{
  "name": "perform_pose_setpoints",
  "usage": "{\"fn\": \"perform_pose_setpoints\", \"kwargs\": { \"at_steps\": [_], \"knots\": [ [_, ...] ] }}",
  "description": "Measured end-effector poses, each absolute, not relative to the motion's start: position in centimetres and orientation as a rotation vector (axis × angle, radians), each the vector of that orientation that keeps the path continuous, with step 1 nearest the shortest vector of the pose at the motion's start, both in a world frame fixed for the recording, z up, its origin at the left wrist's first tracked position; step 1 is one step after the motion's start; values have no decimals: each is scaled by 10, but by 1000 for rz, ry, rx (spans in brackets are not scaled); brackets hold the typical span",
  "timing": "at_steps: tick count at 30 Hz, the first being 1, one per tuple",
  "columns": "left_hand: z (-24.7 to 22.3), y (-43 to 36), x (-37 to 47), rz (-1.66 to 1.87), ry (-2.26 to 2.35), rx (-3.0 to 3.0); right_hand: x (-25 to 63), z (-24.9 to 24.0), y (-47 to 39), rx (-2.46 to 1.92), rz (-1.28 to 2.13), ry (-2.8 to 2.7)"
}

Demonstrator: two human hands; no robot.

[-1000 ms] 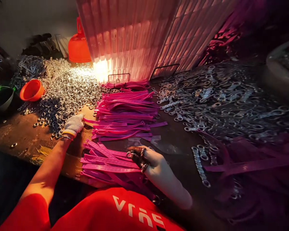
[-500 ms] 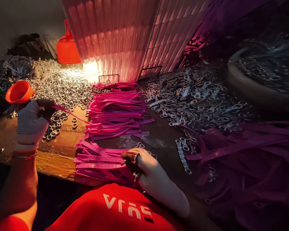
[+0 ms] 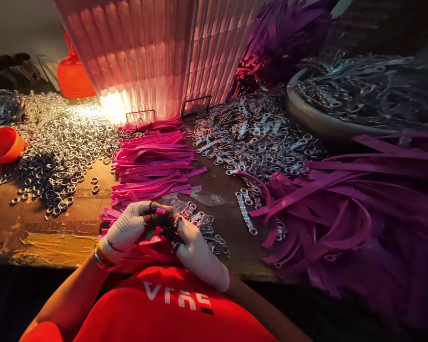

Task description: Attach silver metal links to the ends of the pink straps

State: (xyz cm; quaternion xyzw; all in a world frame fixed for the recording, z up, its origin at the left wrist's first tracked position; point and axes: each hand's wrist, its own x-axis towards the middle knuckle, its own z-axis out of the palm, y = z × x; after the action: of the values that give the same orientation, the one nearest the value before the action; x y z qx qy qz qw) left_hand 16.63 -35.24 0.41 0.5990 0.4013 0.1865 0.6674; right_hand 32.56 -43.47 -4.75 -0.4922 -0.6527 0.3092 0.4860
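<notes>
My left hand [image 3: 130,228], in a white dotted glove, is closed with a pink strap [image 3: 160,211] pinched at its fingertips, and a short end of it sticks up. My right hand [image 3: 196,244], also gloved and with dark wrapped fingers, meets it fingertip to fingertip. Its fingers are pressed together, and what lies between them is mostly hidden. Beneath both hands lie more pink straps [image 3: 151,251]. Just beyond my right hand is a small heap of metal chain links [image 3: 214,235] beside clear plastic film [image 3: 212,197].
Metal rings [image 3: 82,137] are piled at left near an orange bowl [image 3: 3,145] and red lamp [image 3: 74,76]. Stacked pink straps [image 3: 153,156] lie before a ribbed panel [image 3: 135,57]. Right are linked metal pieces [image 3: 257,128], a full basin [image 3: 306,111] and loose purple straps [image 3: 328,218].
My left hand has come right, from beside the orange bowl to meet my right hand, bringing the strap with it. The view has swung to the right.
</notes>
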Motion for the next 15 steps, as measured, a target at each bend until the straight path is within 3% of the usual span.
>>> {"fn": "perform_pose_setpoints", "kwargs": {
  "at_steps": [4,15],
  "knots": [
    [-13,-354,170,465,872,1053,347,-41,-447,-1312,744,-1567],
    [-9,-360,181,355,960,1336,347,-32,-436,-1828,286,-2007]
  ]
}}
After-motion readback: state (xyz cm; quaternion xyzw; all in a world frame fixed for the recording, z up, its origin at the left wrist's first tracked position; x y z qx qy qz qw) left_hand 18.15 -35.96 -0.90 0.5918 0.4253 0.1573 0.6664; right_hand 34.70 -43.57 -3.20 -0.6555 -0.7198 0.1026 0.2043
